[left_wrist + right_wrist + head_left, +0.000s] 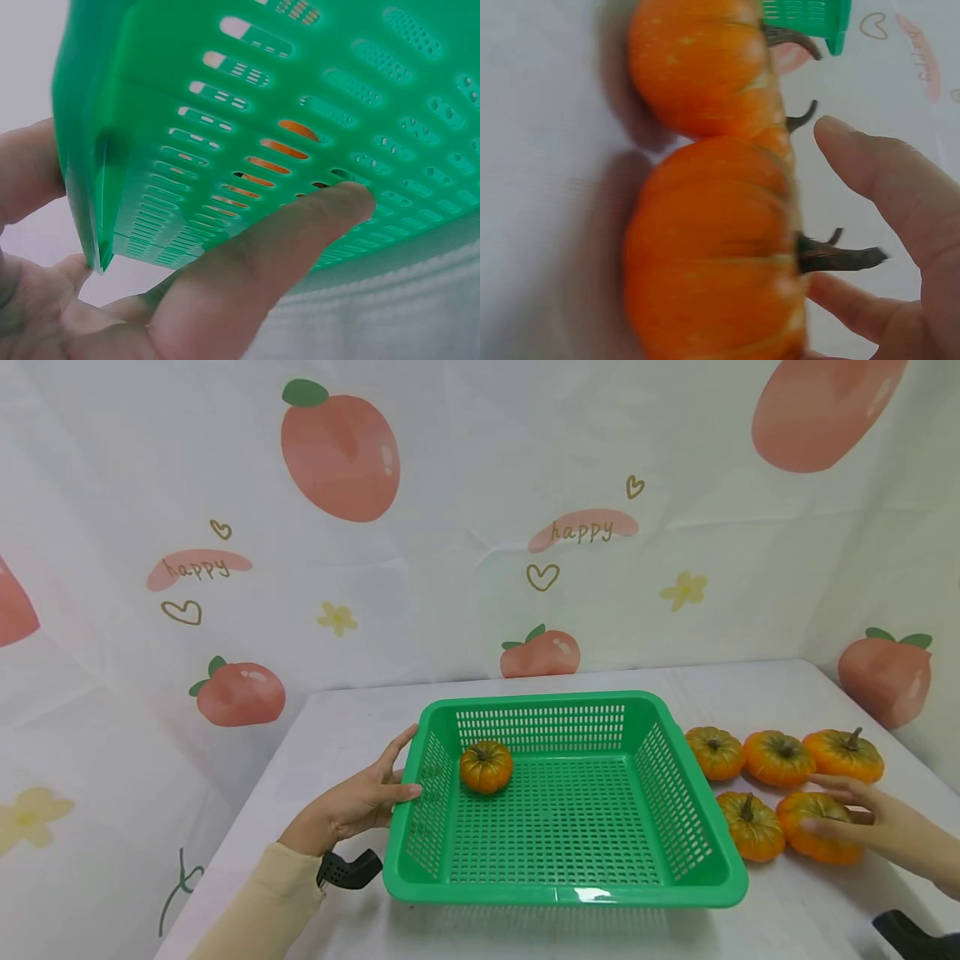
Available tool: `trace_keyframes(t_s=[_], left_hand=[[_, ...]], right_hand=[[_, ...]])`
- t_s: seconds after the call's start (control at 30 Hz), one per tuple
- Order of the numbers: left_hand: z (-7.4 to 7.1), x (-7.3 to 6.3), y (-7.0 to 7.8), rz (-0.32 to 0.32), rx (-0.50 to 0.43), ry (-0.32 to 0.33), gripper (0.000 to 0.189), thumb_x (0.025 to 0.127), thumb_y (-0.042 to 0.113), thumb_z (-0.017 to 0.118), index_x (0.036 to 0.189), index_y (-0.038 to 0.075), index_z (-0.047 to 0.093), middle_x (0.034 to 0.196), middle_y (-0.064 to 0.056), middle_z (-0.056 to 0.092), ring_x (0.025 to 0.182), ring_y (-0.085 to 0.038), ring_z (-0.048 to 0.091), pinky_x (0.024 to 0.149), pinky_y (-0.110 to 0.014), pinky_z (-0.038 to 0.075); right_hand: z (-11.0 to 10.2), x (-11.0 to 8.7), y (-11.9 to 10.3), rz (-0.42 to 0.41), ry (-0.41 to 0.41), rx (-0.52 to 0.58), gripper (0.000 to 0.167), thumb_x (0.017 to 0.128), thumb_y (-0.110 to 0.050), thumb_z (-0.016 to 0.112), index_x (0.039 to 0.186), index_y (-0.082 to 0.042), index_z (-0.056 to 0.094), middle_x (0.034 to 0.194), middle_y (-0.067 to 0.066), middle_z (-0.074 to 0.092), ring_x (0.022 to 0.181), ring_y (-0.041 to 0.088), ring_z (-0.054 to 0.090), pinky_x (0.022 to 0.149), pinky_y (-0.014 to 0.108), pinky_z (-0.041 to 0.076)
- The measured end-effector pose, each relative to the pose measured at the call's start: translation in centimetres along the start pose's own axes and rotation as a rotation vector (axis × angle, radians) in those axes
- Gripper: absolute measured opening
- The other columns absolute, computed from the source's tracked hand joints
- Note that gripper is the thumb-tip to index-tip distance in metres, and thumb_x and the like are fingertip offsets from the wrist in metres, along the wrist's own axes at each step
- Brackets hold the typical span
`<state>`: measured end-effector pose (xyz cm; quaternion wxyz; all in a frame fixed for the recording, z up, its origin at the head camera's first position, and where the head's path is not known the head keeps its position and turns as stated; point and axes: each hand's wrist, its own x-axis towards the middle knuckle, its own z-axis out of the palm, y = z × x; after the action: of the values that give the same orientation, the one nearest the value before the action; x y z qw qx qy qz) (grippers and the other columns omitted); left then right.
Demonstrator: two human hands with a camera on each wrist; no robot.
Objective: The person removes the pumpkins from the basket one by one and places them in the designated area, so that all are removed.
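A green plastic basket (555,893) with slotted walls stands on the table, and one small orange pumpkin (486,767) lies in its back left corner. My left hand (367,797) holds the basket's left rim; in the left wrist view one finger (277,255) lies along the slotted outer wall. To the right of the basket, my right hand (862,814) hovers over the front right pumpkin (817,839), fingers spread around its top. In the right wrist view the thumb (885,176) is apart from that pumpkin (716,262); whether the other fingers touch it, I cannot tell.
Beside the front right pumpkin sits another pumpkin (752,827), close to the basket's right wall. Behind them is a row of three: left (715,753), middle (778,758) and right (840,755). A fruit-printed cloth (450,568) hangs behind the white table (360,718).
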<state>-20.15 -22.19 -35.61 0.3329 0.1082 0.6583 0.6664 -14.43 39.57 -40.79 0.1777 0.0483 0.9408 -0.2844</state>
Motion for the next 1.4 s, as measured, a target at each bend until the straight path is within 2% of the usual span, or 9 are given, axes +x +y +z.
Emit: trace_keyframes(t_s=[0.17, 0.5, 0.63, 0.7, 0.8, 0.87, 0.93, 1.13, 1.4], left_hand=[[0.0, 0.0, 0.0, -0.005, -0.005, -0.001, 0.097, 0.096, 0.007, 0.058, 0.151, 0.047, -0.011, 0.152, -0.031, 0.022, 0.112, -0.035, 0.062, 0.091, -0.054, 0.050], [-0.1, 0.0, 0.1, -0.003, -0.003, -0.011, 0.096, 0.097, 0.006, 0.056, 0.151, 0.046, -0.013, 0.152, -0.031, 0.023, 0.111, -0.034, 0.062, 0.091, -0.054, 0.050], [-0.2, 0.0, 0.1, -0.002, -0.006, -0.010, 0.096, 0.097, 0.005, 0.056, 0.150, 0.047, -0.012, 0.152, -0.031, 0.024, 0.111, -0.034, 0.063, 0.090, -0.054, 0.050], [-0.2, 0.0, 0.0, -0.002, -0.007, -0.012, 0.096, 0.097, 0.005, 0.056, 0.150, 0.048, -0.012, 0.152, -0.031, 0.023, 0.111, -0.034, 0.063, 0.091, -0.054, 0.050], [-0.2, 0.0, 0.0, 0.000, -0.007, -0.015, 0.097, 0.097, 0.006, 0.057, 0.150, 0.047, -0.012, 0.152, -0.031, 0.023, 0.112, -0.034, 0.062, 0.091, -0.054, 0.050], [-0.2, 0.0, 0.1, -0.001, -0.006, -0.018, 0.097, 0.097, 0.006, 0.057, 0.150, 0.047, -0.013, 0.152, -0.031, 0.022, 0.113, -0.034, 0.061, 0.091, -0.054, 0.050], [-0.2, 0.0, 0.1, -0.001, -0.006, -0.018, 0.098, 0.096, 0.007, 0.058, 0.150, 0.047, -0.013, 0.152, -0.031, 0.022, 0.113, -0.034, 0.061, 0.092, -0.054, 0.049], [-0.2, -0.1, 0.1, 0.000, -0.006, -0.020, 0.098, 0.096, 0.007, 0.057, 0.150, 0.047, -0.013, 0.153, -0.031, 0.020, 0.112, -0.034, 0.061, 0.091, -0.054, 0.049], [-0.1, -0.1, 0.1, 0.003, -0.010, -0.025, 0.097, 0.097, 0.006, 0.057, 0.150, 0.046, -0.013, 0.153, -0.032, 0.020, 0.111, -0.033, 0.062, 0.091, -0.054, 0.050]], right_hand=[[-1.3, -0.2, -0.8, -0.036, 0.045, -0.019, 0.085, 0.098, -0.049, 0.049, 0.136, 0.022, 0.020, 0.131, 0.049, 0.026, 0.107, 0.063, 0.038, 0.077, 0.060, 0.049], [-3.6, -0.9, -3.3, -0.189, 0.197, 0.027, 0.070, 0.102, -0.034, 0.049, 0.142, 0.016, 0.021, 0.135, 0.047, 0.030, 0.111, 0.063, 0.041, 0.079, 0.069, 0.044], [-4.2, -0.7, -5.1, -0.290, 0.304, 0.061, 0.060, 0.099, -0.023, 0.056, 0.140, 0.012, 0.031, 0.133, 0.042, 0.039, 0.098, 0.012, 0.063, 0.075, 0.056, 0.053], [-4.5, -0.7, -6.2, -0.323, 0.351, 0.070, 0.057, 0.097, -0.022, 0.059, 0.139, 0.009, 0.036, 0.134, 0.038, 0.042, 0.094, 0.006, 0.060, 0.071, 0.045, 0.057], [-4.9, -0.8, -7.8, -0.356, 0.400, 0.089, 0.055, 0.096, -0.024, 0.061, 0.139, 0.003, 0.040, 0.131, 0.003, 0.056, 0.093, -0.013, 0.053, 0.066, 0.020, 0.055], [-5.0, -1.1, -9.0, -0.382, 0.419, 0.123, 0.053, 0.096, -0.025, 0.062, 0.138, 0.001, 0.042, 0.122, -0.022, 0.054, 0.097, -0.014, 0.054, 0.066, 0.009, 0.050], [-5.1, -1.3, -10.2, -0.412, 0.442, 0.152, 0.050, 0.096, -0.025, 0.062, 0.138, -0.004, 0.045, 0.112, -0.038, 0.044, 0.093, -0.029, 0.042, 0.067, 0.003, 0.044], [-4.9, -1.9, -13.8, -0.539, 0.458, 0.241, 0.045, 0.095, -0.013, 0.061, 0.138, -0.015, 0.048, 0.116, -0.035, 0.052, 0.101, -0.022, 0.051, 0.072, 0.002, 0.044], [-3.7, -1.4, -18.0, -0.748, 0.427, 0.293, 0.044, 0.094, -0.003, 0.060, 0.136, -0.013, 0.051, 0.123, -0.025, 0.057, 0.108, -0.015, 0.054, 0.079, 0.005, 0.046]])
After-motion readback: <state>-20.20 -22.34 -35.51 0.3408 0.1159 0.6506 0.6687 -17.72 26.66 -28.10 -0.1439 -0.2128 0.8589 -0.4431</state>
